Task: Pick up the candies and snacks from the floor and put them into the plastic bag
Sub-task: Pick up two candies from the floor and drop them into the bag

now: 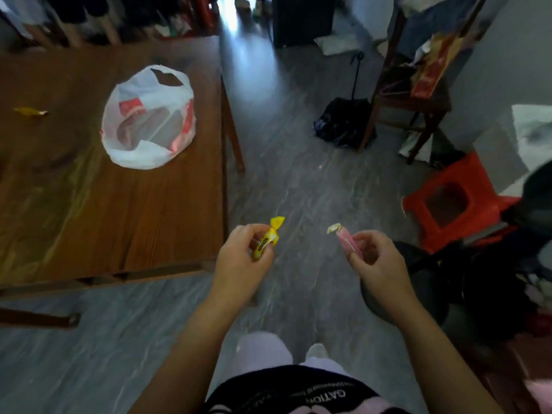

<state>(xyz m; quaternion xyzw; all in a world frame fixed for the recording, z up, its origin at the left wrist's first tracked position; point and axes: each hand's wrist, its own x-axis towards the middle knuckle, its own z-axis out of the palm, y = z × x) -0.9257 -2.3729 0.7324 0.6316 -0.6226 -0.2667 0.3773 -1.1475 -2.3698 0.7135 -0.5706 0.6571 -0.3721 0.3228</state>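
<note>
My left hand [239,264] pinches a yellow wrapped candy [268,237] above the grey floor, just off the table's near right corner. A pink wrapped candy [343,239] with a pale twisted end is held between the fingers of my right hand [376,261]. The white plastic bag [149,121], with red print showing through, lies open on the wooden table [119,210] up to the left, well away from both hands. Another yellow candy [30,112] rests on the table's far left.
A red plastic stool [448,201] stands on the right, with dark bags and clothes around it. A black bag [343,124] sits by a wooden chair [403,94] further back. Grey floor [298,162] runs between table and chair.
</note>
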